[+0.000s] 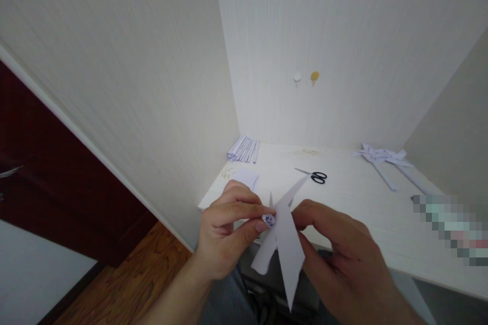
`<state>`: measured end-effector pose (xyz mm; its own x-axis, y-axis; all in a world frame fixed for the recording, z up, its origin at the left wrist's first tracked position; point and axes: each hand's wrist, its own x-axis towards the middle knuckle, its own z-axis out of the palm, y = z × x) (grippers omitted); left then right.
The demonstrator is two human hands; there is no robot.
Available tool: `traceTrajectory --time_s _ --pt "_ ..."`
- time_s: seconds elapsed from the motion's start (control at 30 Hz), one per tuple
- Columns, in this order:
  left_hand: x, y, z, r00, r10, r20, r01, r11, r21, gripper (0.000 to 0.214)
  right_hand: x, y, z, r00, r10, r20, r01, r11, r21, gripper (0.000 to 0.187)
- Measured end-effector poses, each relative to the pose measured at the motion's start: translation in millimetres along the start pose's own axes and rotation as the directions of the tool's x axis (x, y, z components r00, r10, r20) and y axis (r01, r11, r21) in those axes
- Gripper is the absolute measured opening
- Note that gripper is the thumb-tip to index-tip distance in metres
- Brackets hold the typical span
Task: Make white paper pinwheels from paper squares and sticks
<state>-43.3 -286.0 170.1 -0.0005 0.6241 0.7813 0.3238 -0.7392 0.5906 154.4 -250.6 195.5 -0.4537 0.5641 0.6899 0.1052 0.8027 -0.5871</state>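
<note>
My left hand (232, 233) pinches a rolled paper tube (268, 220) between thumb and fingertips, its spiral end turned toward me. A white paper pinwheel (288, 244) with pointed folded blades sits right beside the tube, in front of the table edge. My right hand (339, 249) is closed at the pinwheel's right side; its fingertips are partly hidden behind the paper. Whether the tube and the pinwheel are joined I cannot tell. Beyond my hands, black-handled scissors (318, 177) lie on the white table (343, 208). White paper (246, 179) lies flat behind my left hand.
Several rolled paper tubes (244, 150) are stacked at the table's back left, with small pale bits (229, 172) near them. Paper pinwheels on sticks (381, 155) lie at the back right. A blurred-out object (453, 228) lies at the right. Two hooks (314, 76) are on the wall.
</note>
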Motion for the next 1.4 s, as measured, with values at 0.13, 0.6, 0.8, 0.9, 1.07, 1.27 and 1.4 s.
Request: traceTrajectory --time_s 0.13,0.6,0.8,0.9,1.07,1.27,1.4 --pt "1.2 1.8 -0.5 1.000 -0.015 0.005 0.015 1.000 0.012 0.016 2.2 1.7 -0.8 0.999 0.020 0.032 -0.021 0.999 0.030 0.017" --pt "2.9 0.1 2.2 0.999 -0.044 0.028 0.044 0.999 -0.016 0.012 -3.0 12.1 -0.5 0.961 0.198 0.193 -0.235 0.953 0.189 0.015" --pt "-1.2 -0.6 1.7 0.997 -0.076 0.029 0.077 0.996 -0.033 0.015 -6.1 13.8 1.3 0.959 0.199 0.204 -0.239 0.952 0.193 0.022" --pt "-3.4 -1.8 0.9 0.996 -0.091 0.018 0.091 0.996 -0.022 0.016 -7.0 15.9 2.5 0.957 0.214 0.197 -0.249 0.952 0.177 0.022" --pt "-3.1 -2.9 1.5 0.995 -0.098 0.005 0.098 0.995 0.019 0.019 -7.0 18.9 3.1 0.955 0.238 0.178 -0.259 0.960 0.107 0.026" --pt "-2.2 -2.2 3.3 0.993 -0.106 -0.051 0.106 0.994 -0.004 0.018 -6.2 18.8 2.2 0.958 0.247 0.148 -0.260 0.963 0.075 0.025" --pt "-1.4 -1.8 3.8 0.993 -0.108 -0.042 0.107 0.994 -0.030 0.020 -6.3 18.3 1.6 0.953 0.239 0.185 -0.260 0.961 0.095 0.026"
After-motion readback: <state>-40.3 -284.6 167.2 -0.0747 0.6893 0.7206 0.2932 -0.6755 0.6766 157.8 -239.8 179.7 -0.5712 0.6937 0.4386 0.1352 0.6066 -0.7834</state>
